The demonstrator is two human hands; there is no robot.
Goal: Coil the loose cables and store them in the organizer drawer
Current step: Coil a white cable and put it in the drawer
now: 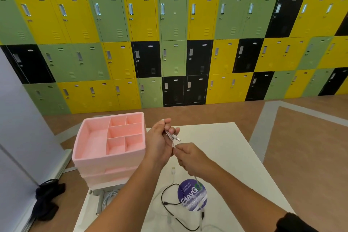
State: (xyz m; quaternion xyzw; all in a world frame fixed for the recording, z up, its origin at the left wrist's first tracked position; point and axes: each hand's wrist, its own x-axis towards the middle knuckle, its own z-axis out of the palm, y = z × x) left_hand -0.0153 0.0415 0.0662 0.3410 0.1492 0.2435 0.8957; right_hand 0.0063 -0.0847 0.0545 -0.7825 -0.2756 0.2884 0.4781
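Observation:
My left hand (160, 141) is raised above the white table (235, 152) and grips a folded white cable (172, 135), whose metal plug sticks out to the right. My right hand (190, 158) pinches the same cable just below, and its tail hangs down toward the table. A pink organizer (90, 156) stands at the table's left, with its top tray divided into several compartments. An open drawer (105, 199) below it holds a coiled white cable (111, 197). A black cable (169, 205) lies loose on the table near me.
A round purple sticker (192, 198) is stuck on the table under the cables. Another white cable end (173, 170) lies near it. A dark cloth (47, 199) lies on the floor at left. Coloured lockers (175, 43) line the far wall.

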